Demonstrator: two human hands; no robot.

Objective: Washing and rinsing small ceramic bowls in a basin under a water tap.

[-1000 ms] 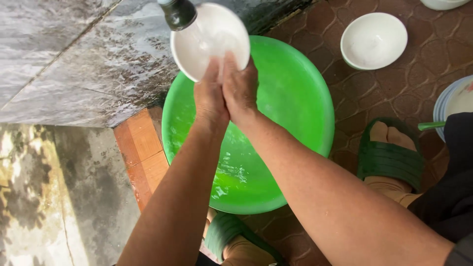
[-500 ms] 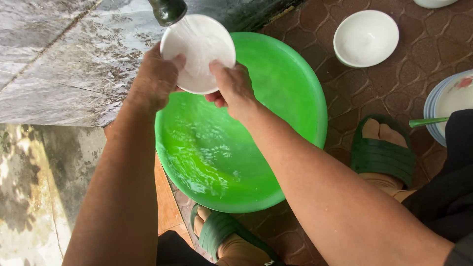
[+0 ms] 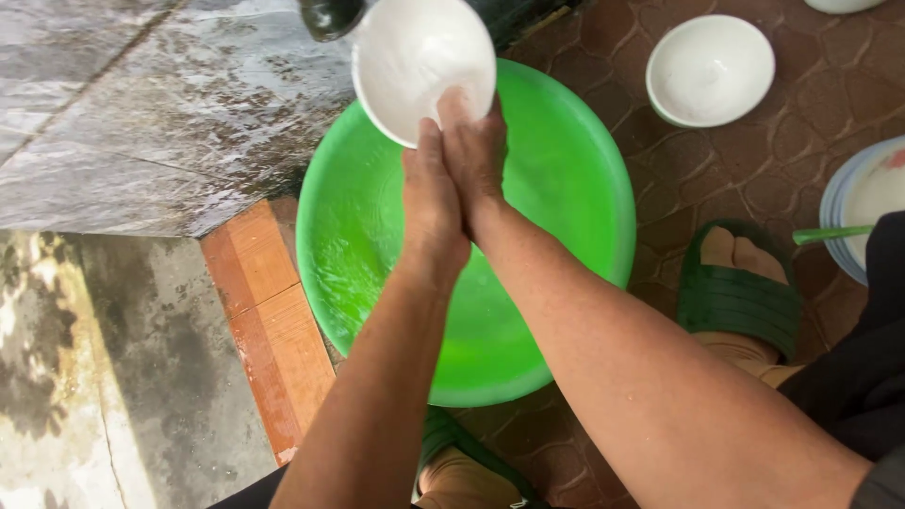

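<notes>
Right now both hands are on one white bowl (image 3: 422,66), held tilted over the far rim of the green basin (image 3: 566,170) and just below a dark tap spout (image 3: 330,16) at the top edge. The left hand (image 3: 429,193) and the right hand (image 3: 476,155) press side by side, fingers closed on the bowl's near edge, with the right fingers (image 3: 452,104) reaching up into its hollow. Whether water is running from the spout I cannot tell.

By my reckoning the washing is partway through. This bowl looks white and clean inside, so it seems near the end of its rinse, but it has not been set down. Another white bowl (image 3: 709,70) sits upright on the brown tiled floor (image 3: 754,170) well apart to the right, and a stack of pale plates (image 3: 863,212) with a green utensil handle (image 3: 831,235) shows at the right edge; whether those are washed or waiting I cannot say. A green sandal (image 3: 740,300) rests just beside the basin.
</notes>
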